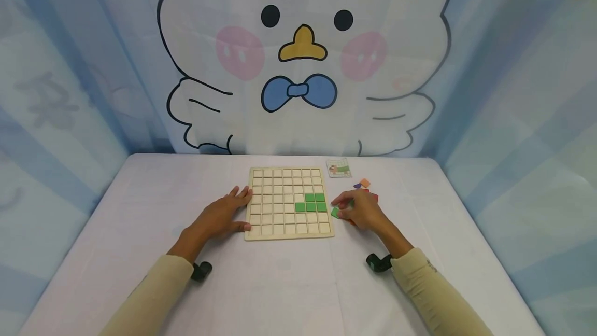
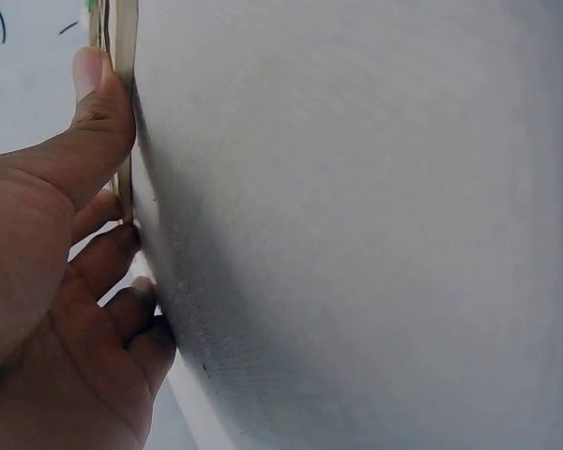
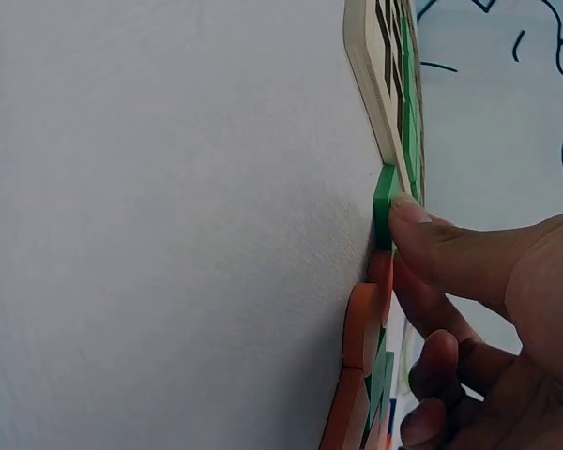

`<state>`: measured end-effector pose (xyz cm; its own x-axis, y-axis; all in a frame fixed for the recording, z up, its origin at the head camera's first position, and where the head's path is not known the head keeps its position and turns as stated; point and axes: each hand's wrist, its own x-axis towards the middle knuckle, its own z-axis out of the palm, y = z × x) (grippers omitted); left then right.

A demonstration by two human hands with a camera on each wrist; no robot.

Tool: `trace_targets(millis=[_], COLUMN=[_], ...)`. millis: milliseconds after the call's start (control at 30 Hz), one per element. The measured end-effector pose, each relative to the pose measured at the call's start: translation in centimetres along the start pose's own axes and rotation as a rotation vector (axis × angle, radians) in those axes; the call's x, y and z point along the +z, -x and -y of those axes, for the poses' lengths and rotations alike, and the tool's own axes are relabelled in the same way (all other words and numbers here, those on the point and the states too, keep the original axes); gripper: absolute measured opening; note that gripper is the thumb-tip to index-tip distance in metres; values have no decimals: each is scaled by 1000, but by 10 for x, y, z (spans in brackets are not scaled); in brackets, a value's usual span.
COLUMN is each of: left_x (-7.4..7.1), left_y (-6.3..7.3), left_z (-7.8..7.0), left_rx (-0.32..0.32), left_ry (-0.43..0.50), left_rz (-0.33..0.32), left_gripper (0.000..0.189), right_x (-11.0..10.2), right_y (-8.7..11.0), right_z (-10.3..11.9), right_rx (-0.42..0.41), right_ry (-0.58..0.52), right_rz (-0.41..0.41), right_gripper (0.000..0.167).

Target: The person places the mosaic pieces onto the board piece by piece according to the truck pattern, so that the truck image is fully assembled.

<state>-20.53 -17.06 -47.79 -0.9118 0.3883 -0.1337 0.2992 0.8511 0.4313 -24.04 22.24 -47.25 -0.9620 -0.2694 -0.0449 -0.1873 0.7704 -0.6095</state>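
A pale wooden grid board (image 1: 275,217) lies on the table with several green square tiles (image 1: 310,206) set in its right side. My left hand (image 1: 226,211) rests at the board's left edge, fingers spread and thumb lower down; the left wrist view shows the thumb (image 2: 98,103) against the rim. Beside the board's right edge, my right hand (image 1: 359,209) pinches a loose green tile (image 1: 335,212) by the thumb and index finger. The right wrist view has the thumb tip on this green tile (image 3: 385,208), close to the board's corner. Part of the index finger is hidden behind the thumb.
Under and behind the right hand lie loose coloured pieces, among them orange ones (image 3: 360,328), an orange square (image 1: 365,183) and a small purple piece (image 1: 357,185). A picture card (image 1: 338,168) lies behind the board's right corner. A printed curtain (image 1: 298,128) hangs along the table's back edge.
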Motion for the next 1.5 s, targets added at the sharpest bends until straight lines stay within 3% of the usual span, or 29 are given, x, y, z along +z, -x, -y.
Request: trace_targets(millis=[200, 367, 567, 800, 1033, 1500], left_x=[0, 0, 1, -1, -1, 0], left_y=[-1, 0, 0, 1, 0, 0], left_z=[1, 2, 1, 0, -1, -1], left_rx=[-4, -1, -4, -2, -7, -9], left_ry=[1, 0, -4, -7, -2, -1], left_rz=[-1, -1, 0, -2, -2, 0], left_gripper=[95, 95, 96, 94, 95, 95], right_x=[-1, -3, -5, -4, 10, 48], right_y=[-1, -3, -3, -6, -13, -27], right_z=[1, -1, 1, 10, 32, 66], right_rx=[-28, 17, 44, -46, -83, -137], right_ry=[38, 52, 2, -82, -126, -120], right_rz=[35, 39, -26, -97, -125, -83], right_gripper=[16, 16, 15, 14, 13, 14])
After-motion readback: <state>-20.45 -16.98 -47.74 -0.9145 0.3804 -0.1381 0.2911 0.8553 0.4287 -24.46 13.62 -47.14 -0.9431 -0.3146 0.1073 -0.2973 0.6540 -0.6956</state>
